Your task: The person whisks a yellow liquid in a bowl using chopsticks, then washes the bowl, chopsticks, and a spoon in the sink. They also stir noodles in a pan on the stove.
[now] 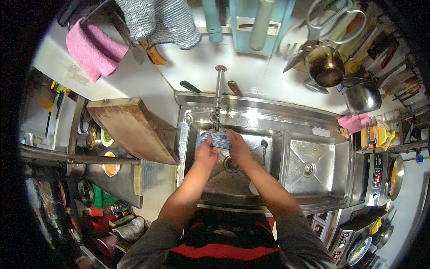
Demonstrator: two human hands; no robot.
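Note:
A blue-and-white patterned bowl is tilted under the tap, above the left basin of a steel double sink. My left hand grips its near left side, the thumb up against the wall. On the right side, my right hand holds the bowl with the fingers partly hidden. The drain lies just below my hands. To the right a metal spoon rests in the same basin. A pale round item is partly covered by my right forearm.
A thick wooden chopping board stands left of the sink. Pots, scissors, a pink cloth and scouring-textured gloves hang on the wall ahead. An induction cooker stands at the right.

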